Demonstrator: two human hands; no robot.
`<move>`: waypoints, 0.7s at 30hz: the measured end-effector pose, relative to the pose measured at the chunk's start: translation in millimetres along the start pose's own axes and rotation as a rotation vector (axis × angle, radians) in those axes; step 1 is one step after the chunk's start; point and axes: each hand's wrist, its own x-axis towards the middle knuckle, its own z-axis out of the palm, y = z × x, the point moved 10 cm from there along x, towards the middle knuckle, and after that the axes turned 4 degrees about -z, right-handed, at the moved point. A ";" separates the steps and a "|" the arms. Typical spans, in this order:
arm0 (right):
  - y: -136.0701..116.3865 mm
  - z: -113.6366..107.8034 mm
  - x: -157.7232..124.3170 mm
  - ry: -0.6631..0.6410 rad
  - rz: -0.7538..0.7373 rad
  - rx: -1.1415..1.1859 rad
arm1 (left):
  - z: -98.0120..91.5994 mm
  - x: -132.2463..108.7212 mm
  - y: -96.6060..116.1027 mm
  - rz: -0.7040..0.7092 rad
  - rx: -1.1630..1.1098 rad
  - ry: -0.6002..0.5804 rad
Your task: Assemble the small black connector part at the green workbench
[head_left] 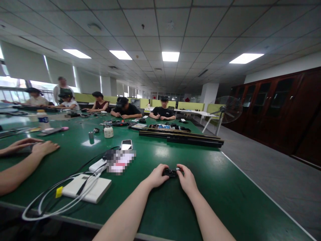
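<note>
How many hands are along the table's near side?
4: the wearer's left hand and right hand at the small black device, plus a co-worker's nearer hand and farther hand at picture left.

Left hand point(158, 176) and right hand point(187, 178) close together, fingers point(163, 166) curled inward.

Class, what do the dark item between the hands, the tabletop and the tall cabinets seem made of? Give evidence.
Dark item: probably plastic, black with small highlights; too small to be sure.
Tabletop: perhaps laminate, glossy green, since light glares off it.
Cabinets: likely varnished wood, reddish-brown, faintly shiny.
</note>
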 end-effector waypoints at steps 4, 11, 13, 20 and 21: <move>3.5 -5.2 0.6 0.036 0.013 -0.003 | 0.2 0.6 -0.6 -0.008 -0.004 -0.001; 5.3 -16.4 1.4 0.122 0.010 -0.015 | 1.9 1.6 -0.7 0.016 0.018 0.000; 5.9 -19.7 1.5 0.144 0.018 -0.024 | 2.7 1.9 -1.9 0.018 0.021 0.001; 4.6 -33.0 0.8 0.227 0.027 -0.051 | 4.1 2.4 -3.5 0.019 0.015 -0.002; 4.8 -33.9 0.7 0.231 0.031 -0.054 | 4.1 2.3 -3.6 0.017 0.011 -0.004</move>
